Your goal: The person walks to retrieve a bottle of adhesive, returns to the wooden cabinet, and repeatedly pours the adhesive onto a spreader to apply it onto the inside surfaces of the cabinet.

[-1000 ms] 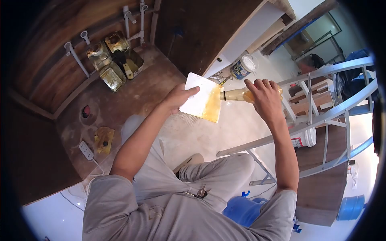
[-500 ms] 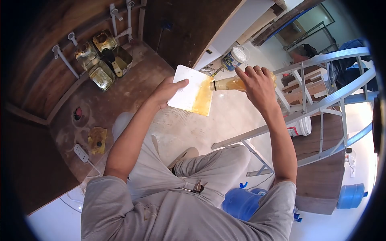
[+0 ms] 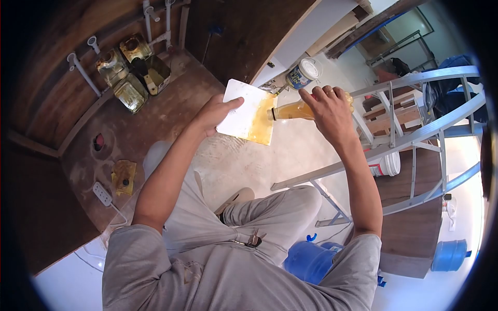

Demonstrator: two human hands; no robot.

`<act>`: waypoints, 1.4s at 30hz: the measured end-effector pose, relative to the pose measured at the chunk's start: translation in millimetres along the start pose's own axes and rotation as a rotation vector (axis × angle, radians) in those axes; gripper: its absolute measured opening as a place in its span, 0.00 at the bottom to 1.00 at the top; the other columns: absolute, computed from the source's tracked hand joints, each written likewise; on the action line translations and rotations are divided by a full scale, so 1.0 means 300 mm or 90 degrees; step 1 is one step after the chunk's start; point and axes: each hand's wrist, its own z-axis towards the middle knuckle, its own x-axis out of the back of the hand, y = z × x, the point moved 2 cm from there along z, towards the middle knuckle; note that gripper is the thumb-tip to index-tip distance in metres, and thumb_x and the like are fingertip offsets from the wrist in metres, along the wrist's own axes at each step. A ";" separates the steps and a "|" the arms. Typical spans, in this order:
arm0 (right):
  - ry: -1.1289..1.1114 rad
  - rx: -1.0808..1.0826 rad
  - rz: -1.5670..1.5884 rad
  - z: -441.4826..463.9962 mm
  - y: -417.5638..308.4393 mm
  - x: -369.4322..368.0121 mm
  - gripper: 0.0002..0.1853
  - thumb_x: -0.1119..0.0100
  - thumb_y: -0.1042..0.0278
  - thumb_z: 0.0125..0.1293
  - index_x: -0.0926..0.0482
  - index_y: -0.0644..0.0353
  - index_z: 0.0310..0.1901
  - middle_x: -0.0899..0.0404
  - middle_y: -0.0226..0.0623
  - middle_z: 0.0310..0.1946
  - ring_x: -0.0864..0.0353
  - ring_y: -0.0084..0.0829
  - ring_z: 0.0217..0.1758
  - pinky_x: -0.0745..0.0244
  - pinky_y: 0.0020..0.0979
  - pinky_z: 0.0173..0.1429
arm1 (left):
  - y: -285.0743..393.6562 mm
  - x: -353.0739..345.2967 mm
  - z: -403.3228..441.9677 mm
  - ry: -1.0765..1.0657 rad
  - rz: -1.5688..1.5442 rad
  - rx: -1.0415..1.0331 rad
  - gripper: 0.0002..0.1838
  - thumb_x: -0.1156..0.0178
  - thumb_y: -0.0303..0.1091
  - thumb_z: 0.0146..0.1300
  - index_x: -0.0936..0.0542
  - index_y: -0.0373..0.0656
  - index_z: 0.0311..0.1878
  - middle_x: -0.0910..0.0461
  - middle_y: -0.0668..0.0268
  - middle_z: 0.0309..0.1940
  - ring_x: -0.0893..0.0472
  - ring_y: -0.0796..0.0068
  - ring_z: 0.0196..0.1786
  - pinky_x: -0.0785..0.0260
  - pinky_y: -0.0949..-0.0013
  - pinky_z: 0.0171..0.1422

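Note:
A white rectangular board [image 3: 238, 111] with a wet yellow-brown band along its right side is pinched in my left hand [image 3: 218, 113], thumb on top. My right hand [image 3: 331, 111] wraps round a clear plastic bottle [image 3: 293, 111] of yellowish liquid from above. The bottle lies nearly level, its open neck pointing left at the stained edge of the board. Whether liquid is flowing out is too small to tell. Both hands are above the floor, in front of my bent knee.
Metal cans [image 3: 130, 93] with a brush stand at the left on a brown panel, near a power strip [image 3: 102, 194]. Beyond the board is a paint bucket [image 3: 302, 73]. An aluminium ladder [image 3: 384, 161] stands at the right; a blue water jug [image 3: 309, 262] is below.
Over the last second the view has shifted, so the board and bottle appear farther left. The bottle's neck now overlaps the board's stained edge slightly more, and its liquid reaches nearer the neck.

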 end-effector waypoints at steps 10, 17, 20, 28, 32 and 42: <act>-0.008 0.008 -0.007 0.001 -0.012 -0.001 0.16 0.48 0.70 0.60 0.27 0.49 0.51 0.27 0.31 0.36 0.27 0.30 0.46 0.35 0.35 0.51 | -0.005 0.003 0.001 -0.007 0.000 -0.012 0.18 0.46 0.33 0.66 0.28 0.28 0.52 0.21 0.56 0.45 0.18 0.71 0.44 0.24 0.70 0.47; 0.005 0.017 -0.015 0.003 -0.013 -0.001 0.17 0.47 0.70 0.59 0.27 0.49 0.51 0.27 0.31 0.36 0.27 0.30 0.46 0.35 0.35 0.51 | -0.001 0.004 0.001 0.001 -0.001 -0.012 0.18 0.46 0.33 0.66 0.28 0.29 0.53 0.21 0.56 0.45 0.18 0.70 0.44 0.24 0.69 0.48; 0.005 0.024 -0.017 0.004 -0.012 0.003 0.17 0.47 0.71 0.59 0.27 0.49 0.51 0.27 0.31 0.36 0.27 0.30 0.45 0.35 0.35 0.51 | 0.004 0.002 0.000 0.008 -0.006 -0.012 0.17 0.47 0.33 0.66 0.28 0.29 0.53 0.21 0.56 0.45 0.18 0.70 0.44 0.24 0.69 0.48; -0.003 0.030 -0.002 0.005 -0.012 -0.002 0.17 0.47 0.71 0.58 0.26 0.50 0.51 0.27 0.31 0.36 0.28 0.30 0.45 0.35 0.35 0.51 | 0.002 0.004 0.003 -0.001 -0.018 -0.013 0.17 0.47 0.33 0.66 0.28 0.29 0.53 0.21 0.55 0.46 0.18 0.69 0.45 0.23 0.68 0.48; -0.002 0.019 -0.007 0.012 -0.009 -0.004 0.17 0.47 0.71 0.58 0.27 0.50 0.51 0.27 0.31 0.36 0.27 0.31 0.45 0.35 0.35 0.51 | -0.001 0.003 0.001 -0.011 -0.004 -0.002 0.18 0.46 0.33 0.66 0.28 0.29 0.53 0.21 0.55 0.46 0.18 0.70 0.45 0.24 0.69 0.48; -0.016 -0.070 0.060 0.020 0.043 -0.047 0.21 0.44 0.73 0.54 0.28 0.50 0.52 0.25 0.33 0.38 0.25 0.34 0.47 0.34 0.37 0.51 | -0.005 0.013 0.005 -0.039 0.013 0.002 0.19 0.44 0.35 0.65 0.27 0.30 0.53 0.20 0.57 0.45 0.18 0.71 0.44 0.24 0.69 0.47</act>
